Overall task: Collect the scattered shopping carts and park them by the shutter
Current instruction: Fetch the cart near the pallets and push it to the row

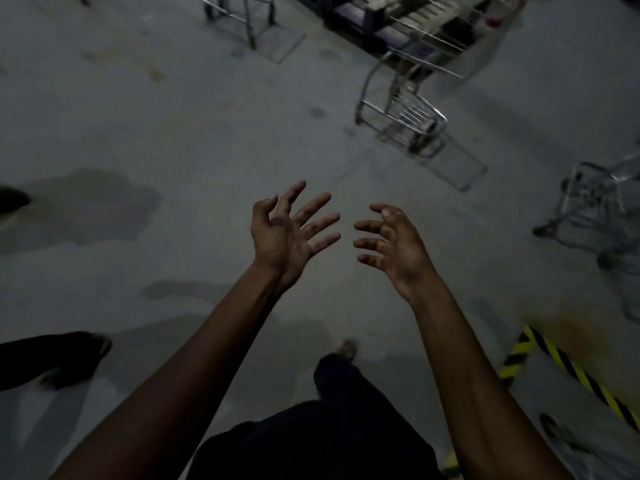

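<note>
My left hand [289, 230] and my right hand [391, 242] are stretched out in front of me over a grey concrete floor, palms facing each other, fingers spread, nothing in either. A metal shopping cart [403, 112] stands ahead to the right, well beyond my fingertips. Another cart [595, 206] is at the right edge, partly cut off. A third cart frame [242, 15] shows at the top, only its lower part in view. No shutter is in view.
A dark stack of crates or pallets [415, 19] sits at the top right behind the nearest cart. A yellow-and-black striped barrier [568, 368] runs along the lower right. Another person's dark shoe and leg [52, 358] are at the left. Damp stains mark the floor [86, 209].
</note>
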Demonstrator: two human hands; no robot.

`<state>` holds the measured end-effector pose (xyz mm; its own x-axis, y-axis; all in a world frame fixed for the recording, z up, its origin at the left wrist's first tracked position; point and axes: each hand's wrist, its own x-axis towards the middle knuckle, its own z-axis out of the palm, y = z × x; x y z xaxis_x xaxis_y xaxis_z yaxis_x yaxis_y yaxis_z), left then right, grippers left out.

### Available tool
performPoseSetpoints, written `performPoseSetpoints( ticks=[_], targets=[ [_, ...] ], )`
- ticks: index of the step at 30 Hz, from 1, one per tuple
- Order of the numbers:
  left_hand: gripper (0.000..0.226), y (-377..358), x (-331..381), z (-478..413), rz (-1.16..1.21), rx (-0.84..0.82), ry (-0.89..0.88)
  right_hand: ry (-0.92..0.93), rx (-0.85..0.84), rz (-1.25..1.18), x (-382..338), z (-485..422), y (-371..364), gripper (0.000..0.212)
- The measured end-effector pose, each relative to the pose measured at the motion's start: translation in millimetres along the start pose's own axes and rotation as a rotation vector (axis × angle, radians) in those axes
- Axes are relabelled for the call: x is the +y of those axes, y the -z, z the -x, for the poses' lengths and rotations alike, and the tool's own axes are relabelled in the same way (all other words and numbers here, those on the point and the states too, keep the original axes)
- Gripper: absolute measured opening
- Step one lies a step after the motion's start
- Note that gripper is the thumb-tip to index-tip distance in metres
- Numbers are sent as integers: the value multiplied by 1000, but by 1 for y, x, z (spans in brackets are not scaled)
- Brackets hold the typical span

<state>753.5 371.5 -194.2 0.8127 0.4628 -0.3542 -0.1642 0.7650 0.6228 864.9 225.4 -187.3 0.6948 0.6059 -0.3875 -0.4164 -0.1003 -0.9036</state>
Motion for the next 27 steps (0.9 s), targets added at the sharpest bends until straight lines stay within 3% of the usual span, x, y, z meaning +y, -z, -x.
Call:
performPoseSetpoints(
  ticks=[7, 14, 20, 27],
  targets=[
    [55, 22, 88, -102, -76, 137, -140, -25, -184, 36, -38, -147, -65, 28],
    [50, 10, 190, -215, -225, 324, -226, -8, -322, 94, -124, -299, -122, 25],
    [30, 17, 257, -299, -374, 522, -275, 86, -355, 263, -188, -416, -178, 19],
    [33, 66, 321, -393, -747, 678, -423, 313, -380, 703, -203, -534, -243, 22]
  ],
)
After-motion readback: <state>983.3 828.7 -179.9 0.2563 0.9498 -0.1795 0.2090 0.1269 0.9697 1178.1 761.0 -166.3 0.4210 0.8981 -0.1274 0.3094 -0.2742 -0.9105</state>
